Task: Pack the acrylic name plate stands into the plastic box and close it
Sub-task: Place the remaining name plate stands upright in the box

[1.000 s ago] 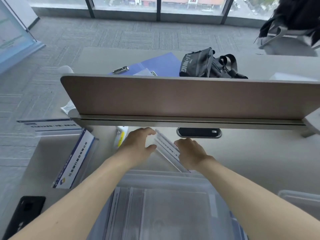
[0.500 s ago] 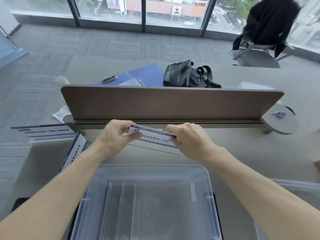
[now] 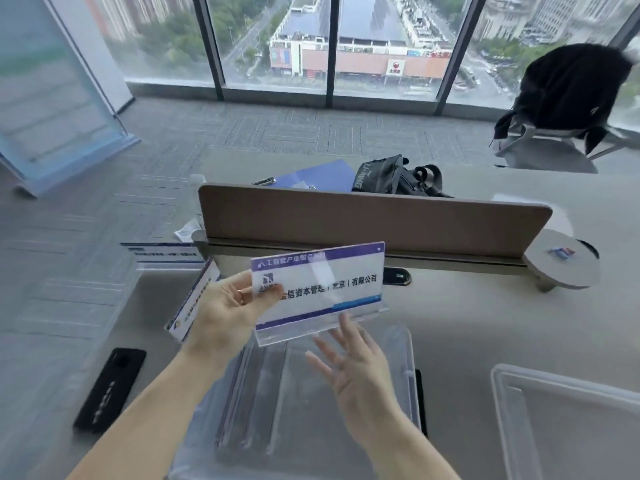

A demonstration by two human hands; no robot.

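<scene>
My left hand (image 3: 225, 313) grips the left end of a clear acrylic name plate stand (image 3: 322, 289) with a purple-and-white printed card, held upright above the open plastic box (image 3: 405, 355). Just under the stand's base, my right hand (image 3: 349, 368) hovers with fingers spread and holds nothing. Several stands lie flat inside the box. Another name plate stand (image 3: 192, 299) leans at the desk's left, partly hidden by my left hand. A further name plate stand (image 3: 162, 252) lies behind it.
A brown divider panel (image 3: 374, 220) runs across the desk behind the box. The clear box lid (image 3: 568, 420) lies at right. A black phone (image 3: 110, 389) rests at left. Beyond the divider sit a black bag (image 3: 391, 176) and a blue folder (image 3: 318, 176).
The stand has been lifted from the desk and turned upright facing me. My right hand has let go of it and dropped below it, open. The view tilted upward.
</scene>
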